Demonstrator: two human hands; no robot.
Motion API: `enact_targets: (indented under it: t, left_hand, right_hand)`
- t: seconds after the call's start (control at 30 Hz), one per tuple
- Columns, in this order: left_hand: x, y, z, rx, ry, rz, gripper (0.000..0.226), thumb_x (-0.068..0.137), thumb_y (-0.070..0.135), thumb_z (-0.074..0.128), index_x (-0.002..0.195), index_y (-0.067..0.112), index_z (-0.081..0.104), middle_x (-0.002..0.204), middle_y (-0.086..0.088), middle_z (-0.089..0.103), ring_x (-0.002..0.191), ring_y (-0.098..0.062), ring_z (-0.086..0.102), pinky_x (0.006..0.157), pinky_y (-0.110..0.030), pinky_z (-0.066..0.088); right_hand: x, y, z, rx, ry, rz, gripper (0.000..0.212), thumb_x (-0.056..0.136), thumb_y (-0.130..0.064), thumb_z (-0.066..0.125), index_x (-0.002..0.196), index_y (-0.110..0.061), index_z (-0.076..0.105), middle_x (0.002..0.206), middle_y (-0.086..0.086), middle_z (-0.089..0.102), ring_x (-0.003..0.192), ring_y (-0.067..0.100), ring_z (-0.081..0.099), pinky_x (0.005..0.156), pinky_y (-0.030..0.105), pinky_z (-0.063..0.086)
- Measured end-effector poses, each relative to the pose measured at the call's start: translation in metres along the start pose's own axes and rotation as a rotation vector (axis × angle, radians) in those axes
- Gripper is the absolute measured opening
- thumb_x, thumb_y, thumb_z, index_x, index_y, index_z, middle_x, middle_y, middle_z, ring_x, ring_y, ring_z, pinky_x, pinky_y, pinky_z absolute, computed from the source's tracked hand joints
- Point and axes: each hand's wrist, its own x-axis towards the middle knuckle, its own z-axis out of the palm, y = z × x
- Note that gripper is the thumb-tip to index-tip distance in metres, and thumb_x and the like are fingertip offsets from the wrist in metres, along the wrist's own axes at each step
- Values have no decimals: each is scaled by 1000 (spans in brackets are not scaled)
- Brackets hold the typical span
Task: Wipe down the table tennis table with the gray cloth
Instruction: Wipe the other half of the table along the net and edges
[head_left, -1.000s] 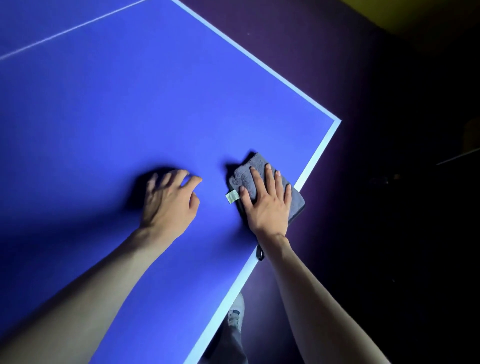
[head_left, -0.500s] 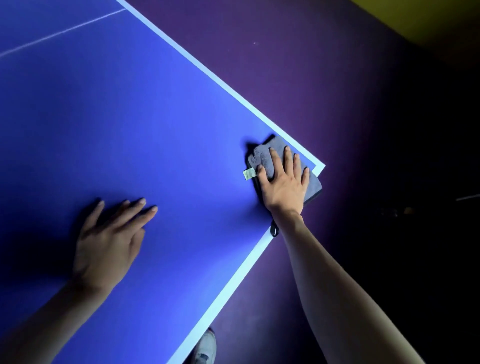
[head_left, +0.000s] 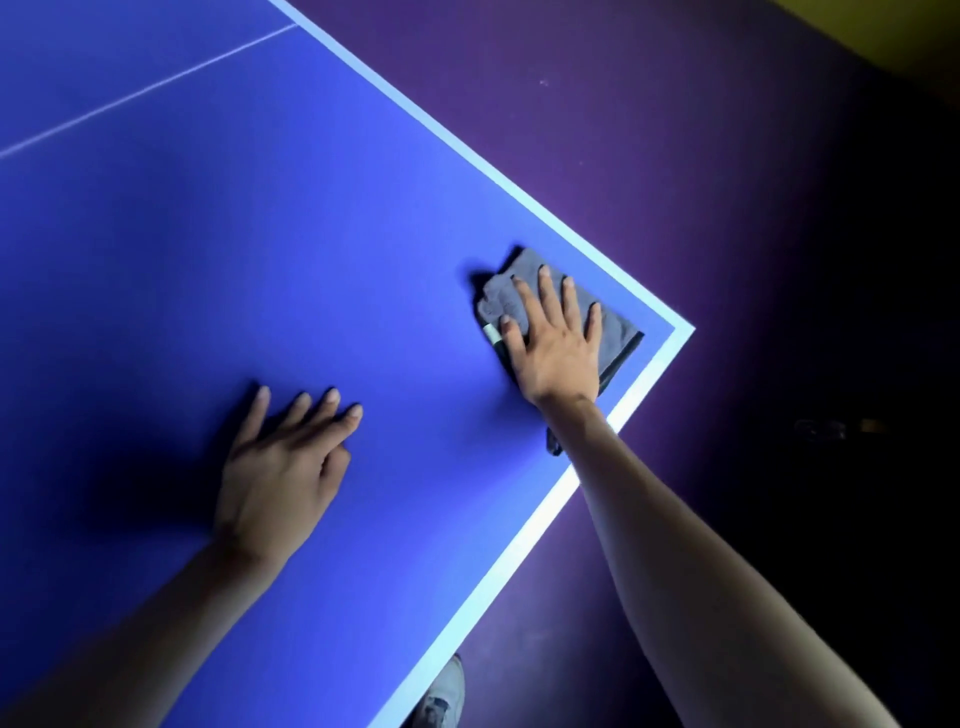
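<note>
You are pulling the gray cloth (head_left: 602, 317) back from the table (head_left: 670, 358) corner under your flat, spread right hand (head_left: 558, 348), leaving that corner wiped.

Dim games room: blue table (head_left: 218, 218) with white lines, purple floor (head_left: 649, 156) toward 2 o'clock.

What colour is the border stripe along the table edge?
The border stripe looks pale, whitish blue; head view, the only one.
</note>
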Motion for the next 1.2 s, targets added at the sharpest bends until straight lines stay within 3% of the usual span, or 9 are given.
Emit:
enact_targets:
  t: [0.13,0.3,0.37,0.43,0.5,0.67,0.9,1.2]
  left_hand:
    - [2,-2,-9,-89,-8,-21,46,89,15,44,125,16,72,128,-8,71,109,-32,68,111,-54,41]
    - [-16,-32,-48,-267,91,-241,53,83,-4,67,134,12,65,80,-6,72,89,-42,64,93,-50,55]
    - [-39,-56,-59,-285,112,-295,49,84,-5,62,131,11,65,90,-7,73,91,-40,63,98,-50,53]
    - [-70,-86,-64,-291,61,-285,46,86,-3,58,128,12,66,119,-3,72,109,-37,64,105,-51,49]
    - [-103,-117,-72,-283,22,-232,42,85,-1,55,122,13,69,131,-3,69,122,-30,62,110,-51,45]
    - [-163,-180,-116,-249,-46,-310,37,83,0,60,115,12,73,122,-6,72,111,-33,65,94,-44,55]
    - [-211,-244,-151,-239,-59,-381,33,84,2,58,110,13,75,117,-5,74,106,-31,69,92,-42,55]
    - [-227,-256,-135,-218,-83,-313,37,80,1,61,112,15,75,127,-6,70,113,-31,66,95,-45,54]
  right_hand:
    - [-47,-60,9,-12,-6,-25,61,107,-57,19,165,-37,17,174,-7,8,161,20,0,128,54,1]
    - [-123,-128,21,-26,-3,-38,64,105,-58,14,165,-35,17,174,-6,10,161,22,2,128,56,3]
    - [-158,-159,26,-25,-5,-32,64,105,-58,15,165,-35,18,174,-5,11,161,23,3,128,56,4]
    - [-194,-195,29,-19,-7,-35,63,106,-57,17,165,-35,20,174,-4,14,161,24,5,127,57,5]
    - [-231,-233,34,-21,-13,-42,63,106,-57,18,165,-34,20,174,-3,14,161,25,6,127,57,6]
    - [-322,-329,43,-4,-56,-88,62,107,-56,22,165,-33,21,174,-1,11,161,27,6,126,59,11]
    - [-427,-440,58,37,-109,-196,64,105,-55,32,164,-32,24,174,2,14,161,29,8,126,61,12]
    - [-412,-426,58,37,-50,-221,60,107,-59,27,163,-35,27,173,-3,18,161,24,10,127,56,14]
